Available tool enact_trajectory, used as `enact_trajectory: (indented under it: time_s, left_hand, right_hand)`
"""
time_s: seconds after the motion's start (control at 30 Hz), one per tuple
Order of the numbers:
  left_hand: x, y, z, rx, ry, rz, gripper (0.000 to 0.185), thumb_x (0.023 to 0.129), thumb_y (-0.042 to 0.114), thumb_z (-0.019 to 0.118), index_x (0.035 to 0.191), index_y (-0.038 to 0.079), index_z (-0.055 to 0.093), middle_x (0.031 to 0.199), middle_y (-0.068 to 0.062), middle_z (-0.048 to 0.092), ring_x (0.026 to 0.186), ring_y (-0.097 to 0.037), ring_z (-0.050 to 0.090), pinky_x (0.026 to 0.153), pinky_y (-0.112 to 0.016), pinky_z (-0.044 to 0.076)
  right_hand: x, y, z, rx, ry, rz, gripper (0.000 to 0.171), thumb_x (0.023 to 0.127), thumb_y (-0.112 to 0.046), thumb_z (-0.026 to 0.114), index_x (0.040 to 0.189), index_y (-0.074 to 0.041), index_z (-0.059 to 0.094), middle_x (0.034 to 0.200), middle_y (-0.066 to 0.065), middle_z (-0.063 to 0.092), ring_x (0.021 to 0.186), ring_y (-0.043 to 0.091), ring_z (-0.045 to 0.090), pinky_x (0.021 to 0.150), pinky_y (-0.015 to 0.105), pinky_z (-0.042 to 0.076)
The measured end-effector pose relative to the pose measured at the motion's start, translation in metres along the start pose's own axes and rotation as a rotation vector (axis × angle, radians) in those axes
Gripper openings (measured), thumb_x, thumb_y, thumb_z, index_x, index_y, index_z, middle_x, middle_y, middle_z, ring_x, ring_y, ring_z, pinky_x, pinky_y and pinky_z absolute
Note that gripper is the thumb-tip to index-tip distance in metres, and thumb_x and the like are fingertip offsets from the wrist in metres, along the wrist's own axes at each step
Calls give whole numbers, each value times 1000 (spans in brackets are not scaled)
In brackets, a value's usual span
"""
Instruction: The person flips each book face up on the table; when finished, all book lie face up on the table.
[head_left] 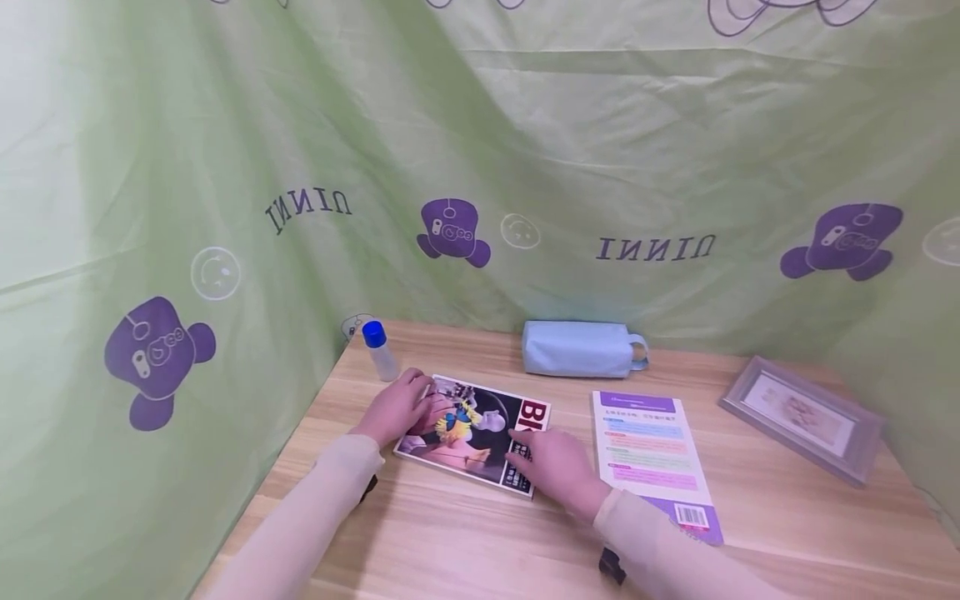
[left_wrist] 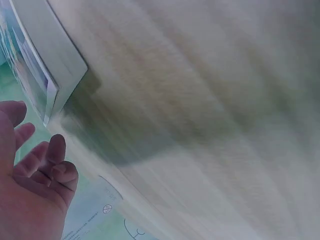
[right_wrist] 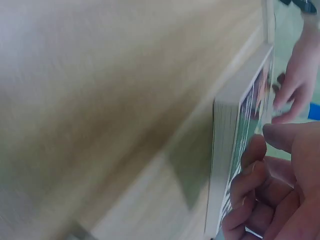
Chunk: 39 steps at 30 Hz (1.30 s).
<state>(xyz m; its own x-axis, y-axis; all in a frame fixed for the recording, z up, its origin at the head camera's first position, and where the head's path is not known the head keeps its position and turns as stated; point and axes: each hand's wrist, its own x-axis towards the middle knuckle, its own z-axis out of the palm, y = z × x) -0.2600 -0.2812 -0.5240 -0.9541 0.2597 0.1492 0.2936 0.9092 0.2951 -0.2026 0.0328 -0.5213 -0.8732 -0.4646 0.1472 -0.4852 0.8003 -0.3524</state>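
Note:
A book (head_left: 468, 433) with a dark, colourful picture cover and large red letters lies on the wooden table. At its left edge is my left hand (head_left: 397, 407), fingers loosely bent by the far left corner. The left wrist view shows this hand (left_wrist: 37, 185) just beside a corner of the book (left_wrist: 55, 55), with nothing gripped. Over the right edge reaches my right hand (head_left: 562, 471), its fingertips at the cover. In the right wrist view, the bent fingers of the right hand (right_wrist: 280, 185) lie along the book's side (right_wrist: 225, 150); whether they touch it is hard to tell.
A clear bottle with a blue cap (head_left: 380, 350) stands beyond the left hand. Behind the book lies a light blue pencil case (head_left: 577, 350). To the right are a purple-and-white booklet (head_left: 648, 450) and a grey picture frame (head_left: 802, 417). Green curtain (head_left: 420, 125) surrounds the table.

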Motion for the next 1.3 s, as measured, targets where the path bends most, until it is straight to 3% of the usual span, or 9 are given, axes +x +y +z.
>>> enact_trajectory:
  time_s: [0.3, 0.6, 1.3]
  left_hand:
    - [15, 3, 7, -18, -13, 90, 45, 102, 16, 67, 144, 2, 60, 152, -24, 51, 131, -47, 56, 109, -58, 46]
    - [15, 2, 10, -16, -55, 25, 44, 103, 18, 64, 146, 5, 61, 152, -20, 52, 136, -43, 53, 112, -58, 43]
    - [9, 6, 4, -44, -105, -36, 45, 105, 21, 64, 148, 9, 59, 152, -19, 52, 136, -42, 53, 113, -56, 43]
  right_hand:
    - [-19, -13, 11, -24, 10, -8, 49, 91, -45, 79, 127, -13, 77, 85, 16, 75, 69, 28, 69, 53, 41, 52]
    - [-22, -18, 16, -26, 15, 3, 49, 90, -43, 81, 128, -12, 76, 89, 15, 76, 70, 27, 70, 54, 41, 52]
    - [-23, -18, 7, -18, -4, 62, 47, 88, -41, 83, 128, -18, 77, 84, 13, 75, 59, 17, 57, 47, 35, 42]
